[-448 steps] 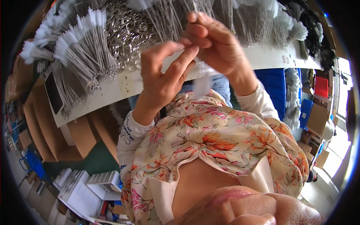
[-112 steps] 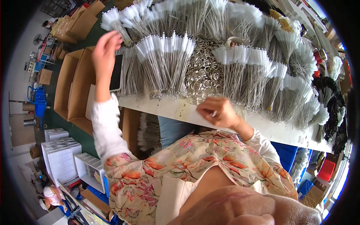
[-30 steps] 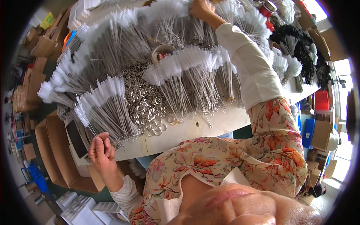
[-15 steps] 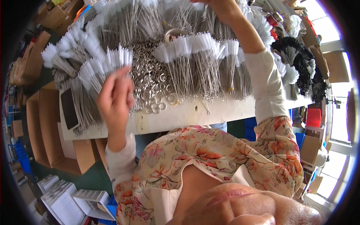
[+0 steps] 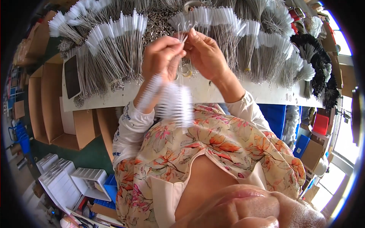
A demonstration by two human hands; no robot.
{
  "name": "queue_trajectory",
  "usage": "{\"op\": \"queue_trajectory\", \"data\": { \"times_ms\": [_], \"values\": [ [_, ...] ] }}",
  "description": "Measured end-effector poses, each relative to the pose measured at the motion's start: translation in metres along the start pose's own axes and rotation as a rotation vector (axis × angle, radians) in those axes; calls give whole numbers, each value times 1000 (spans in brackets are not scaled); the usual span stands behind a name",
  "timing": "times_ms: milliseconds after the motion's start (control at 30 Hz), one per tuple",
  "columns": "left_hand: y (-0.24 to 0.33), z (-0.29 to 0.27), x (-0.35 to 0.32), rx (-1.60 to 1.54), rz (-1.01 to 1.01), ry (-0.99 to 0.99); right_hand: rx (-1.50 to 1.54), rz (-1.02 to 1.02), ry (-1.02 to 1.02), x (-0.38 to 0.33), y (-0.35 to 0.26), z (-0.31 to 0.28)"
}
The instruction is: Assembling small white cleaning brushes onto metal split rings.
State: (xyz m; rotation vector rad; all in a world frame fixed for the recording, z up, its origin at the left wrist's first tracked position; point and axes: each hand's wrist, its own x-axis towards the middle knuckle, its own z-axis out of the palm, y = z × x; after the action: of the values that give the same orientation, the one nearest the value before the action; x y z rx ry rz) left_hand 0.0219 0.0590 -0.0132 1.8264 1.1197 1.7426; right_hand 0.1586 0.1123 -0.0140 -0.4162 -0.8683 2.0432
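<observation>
— Above the near edge of the white table (image 5: 243,89), both hands meet: the left hand (image 5: 161,57) and the right hand (image 5: 205,53) pinch a small bunch of thin wire brushes (image 5: 173,100), wire stems up between the fingertips, white bristle ends hanging toward the floral sleeve (image 5: 131,125).

— How much room around them?

— Little beyond the hands: rows of bundled wire brushes (image 5: 114,45) fan across the tabletop, with a heap of metal rings (image 5: 157,22) in the middle. Black-bristled brushes (image 5: 319,64) lie at the table's right end.

— And nearer the body?

— Open space between table edge and chest. Cardboard boxes (image 5: 49,106) stand lower left, white trays (image 5: 68,178) on the floor below them.
</observation>
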Motion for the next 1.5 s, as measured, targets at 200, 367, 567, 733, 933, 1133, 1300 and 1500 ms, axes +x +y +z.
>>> {"op": "queue_trajectory", "data": {
  "times_ms": [200, 367, 567, 733, 933, 1133, 1300, 1500],
  "values": [
    [4, -8, -22, 489, 422, -75, 237, 55, -26, -10, -13, 2],
    [12, -42, -12, -20, -11, -184, -952, 64, -189, -39, -16, 14],
    [16, -30, -42, -165, -166, -417, -956, 89, -201, -61, -8, 11],
    [25, -19, -32, 83, 184, -435, -646, 553, -185, -75, -30, 7],
    [-49, -7, 20, 543, -96, -545, -2115, 27, -154, -112, -7, -58],
    [-101, 0, 45, 917, 12, -546, -1841, 7, -26, -111, 5, -62],
    [-94, 2, 40, 996, 178, -513, -1254, -75, 148, -96, -12, -50],
    [-68, -15, 39, 914, 65, -302, -1105, -44, 90, -71, -38, -26]
  ]
}}
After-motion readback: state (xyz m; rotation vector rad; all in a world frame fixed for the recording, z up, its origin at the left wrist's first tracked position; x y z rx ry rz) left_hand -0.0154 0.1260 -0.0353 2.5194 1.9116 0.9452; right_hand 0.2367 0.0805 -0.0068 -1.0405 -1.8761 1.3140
